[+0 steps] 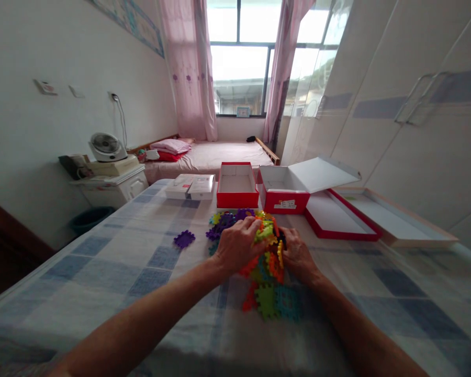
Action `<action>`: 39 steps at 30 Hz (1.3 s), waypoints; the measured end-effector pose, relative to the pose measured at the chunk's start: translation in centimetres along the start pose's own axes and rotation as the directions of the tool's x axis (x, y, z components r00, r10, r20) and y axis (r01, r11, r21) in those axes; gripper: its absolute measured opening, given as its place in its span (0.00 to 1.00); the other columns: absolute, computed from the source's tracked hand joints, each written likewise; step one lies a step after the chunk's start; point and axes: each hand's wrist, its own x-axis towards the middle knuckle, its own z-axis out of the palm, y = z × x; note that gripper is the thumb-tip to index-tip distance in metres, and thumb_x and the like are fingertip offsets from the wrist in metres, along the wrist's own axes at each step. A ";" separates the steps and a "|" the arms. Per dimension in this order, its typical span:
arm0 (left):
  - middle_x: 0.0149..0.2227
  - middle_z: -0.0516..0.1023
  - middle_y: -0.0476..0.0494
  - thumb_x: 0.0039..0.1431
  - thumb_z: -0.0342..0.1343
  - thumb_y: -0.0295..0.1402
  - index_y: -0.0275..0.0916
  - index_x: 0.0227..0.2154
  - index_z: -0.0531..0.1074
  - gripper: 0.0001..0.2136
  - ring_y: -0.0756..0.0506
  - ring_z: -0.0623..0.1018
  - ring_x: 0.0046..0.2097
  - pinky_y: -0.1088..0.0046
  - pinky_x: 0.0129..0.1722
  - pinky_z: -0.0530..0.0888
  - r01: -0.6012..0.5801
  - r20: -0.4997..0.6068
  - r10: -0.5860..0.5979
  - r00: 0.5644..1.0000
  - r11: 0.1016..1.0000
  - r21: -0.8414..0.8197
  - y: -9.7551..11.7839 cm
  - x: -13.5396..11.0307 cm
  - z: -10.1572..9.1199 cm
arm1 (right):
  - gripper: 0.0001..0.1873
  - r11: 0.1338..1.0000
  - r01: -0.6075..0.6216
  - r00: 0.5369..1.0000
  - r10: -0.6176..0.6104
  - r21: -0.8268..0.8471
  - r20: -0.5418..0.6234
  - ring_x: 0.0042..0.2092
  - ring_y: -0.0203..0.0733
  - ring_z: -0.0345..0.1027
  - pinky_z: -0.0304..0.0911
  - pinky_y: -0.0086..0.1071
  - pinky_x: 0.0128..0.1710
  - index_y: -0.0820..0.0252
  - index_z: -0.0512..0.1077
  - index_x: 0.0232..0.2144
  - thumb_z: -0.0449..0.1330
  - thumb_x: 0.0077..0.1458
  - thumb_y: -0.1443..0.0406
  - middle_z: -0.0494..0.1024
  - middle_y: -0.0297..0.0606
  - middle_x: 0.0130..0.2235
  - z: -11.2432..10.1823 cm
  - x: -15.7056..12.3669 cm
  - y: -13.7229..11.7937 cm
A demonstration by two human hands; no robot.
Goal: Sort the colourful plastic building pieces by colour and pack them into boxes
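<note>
A heap of colourful toothed plastic interlocking tiles (265, 230) lies on the table in front of me. My left hand (238, 242) reaches over its near left side, fingers curled on yellow-green and orange tiles. From the right, my right hand (297, 253) closes around tiles at the heap's edge, among them a yellow tile (280, 253); its fingertips are partly hidden. Purple tiles (222, 226) show beyond my left hand. Nearer to me lie a green tile (267, 302) and a teal tile (289, 302). One purple tile (184, 239) sits apart on the left.
Behind the heap stand a white box (190, 187), an open red box (237, 200) and another red box (284, 204) with its lid raised. Two shallow trays, one red-rimmed (343, 236) and one pale (419, 242), lie right. A checked cloth (157, 262) covers the table.
</note>
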 end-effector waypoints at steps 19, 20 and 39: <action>0.59 0.64 0.30 0.61 0.37 0.51 0.32 0.58 0.61 0.31 0.39 0.63 0.61 0.55 0.59 0.59 0.473 0.152 -0.451 0.879 0.867 -0.160 -10.9 -5.4 1.0 | 0.22 0.978 0.000 0.996 0.018 -0.208 0.084 0.44 0.45 0.69 0.63 0.33 0.45 0.63 0.67 0.49 0.55 0.49 0.72 0.71 0.46 0.43 -1.8 -0.1 -0.6; 0.60 0.63 0.31 0.62 0.36 0.51 0.32 0.58 0.60 0.31 0.40 0.62 0.62 0.58 0.60 0.59 0.445 0.144 -0.422 0.895 0.865 -0.232 -9.8 -5.2 1.4 | 0.23 0.985 0.029 0.996 -0.014 -0.169 0.090 0.46 0.44 0.68 0.61 0.32 0.48 0.63 0.66 0.49 0.55 0.49 0.73 0.71 0.45 0.44 -1.8 0.1 -0.4; 0.58 0.64 0.35 0.64 0.41 0.44 0.35 0.53 0.67 0.23 0.40 0.59 0.63 0.57 0.62 0.55 0.296 -0.245 -0.399 0.884 0.882 -0.368 -8.5 -1.1 3.8 | 0.33 0.632 0.738 0.672 -0.655 -0.236 0.346 0.66 0.52 0.39 0.40 0.51 0.63 0.48 0.58 0.59 0.61 0.52 0.56 0.54 0.37 0.65 -2.1 -6.3 -1.5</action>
